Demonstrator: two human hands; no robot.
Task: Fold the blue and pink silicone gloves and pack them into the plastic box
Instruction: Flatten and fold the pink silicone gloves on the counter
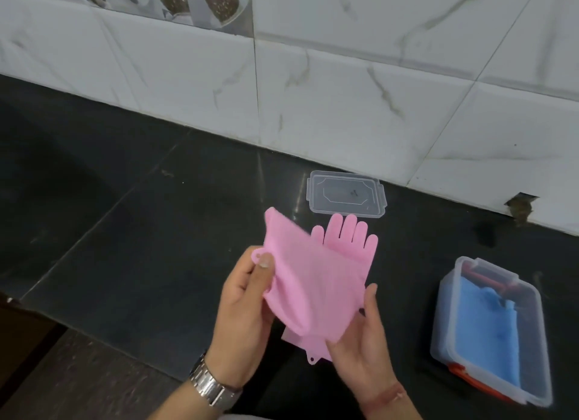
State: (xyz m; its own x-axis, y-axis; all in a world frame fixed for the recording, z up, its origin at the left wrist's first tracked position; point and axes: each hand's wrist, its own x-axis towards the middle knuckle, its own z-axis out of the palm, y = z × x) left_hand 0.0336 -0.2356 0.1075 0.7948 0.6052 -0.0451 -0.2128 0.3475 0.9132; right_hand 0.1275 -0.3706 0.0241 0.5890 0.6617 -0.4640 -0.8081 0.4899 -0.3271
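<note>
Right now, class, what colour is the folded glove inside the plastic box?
Blue glove, in the box; the head view shows it.

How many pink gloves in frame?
2. One pink glove is held up in both hands; the second pink glove lies flat on the counter beneath, fingers toward the lid, mostly hidden.

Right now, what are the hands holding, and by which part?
Both hold the pink glove: left hand pinches the cuff's hanging tab, right hand supports its lower edge.
</note>
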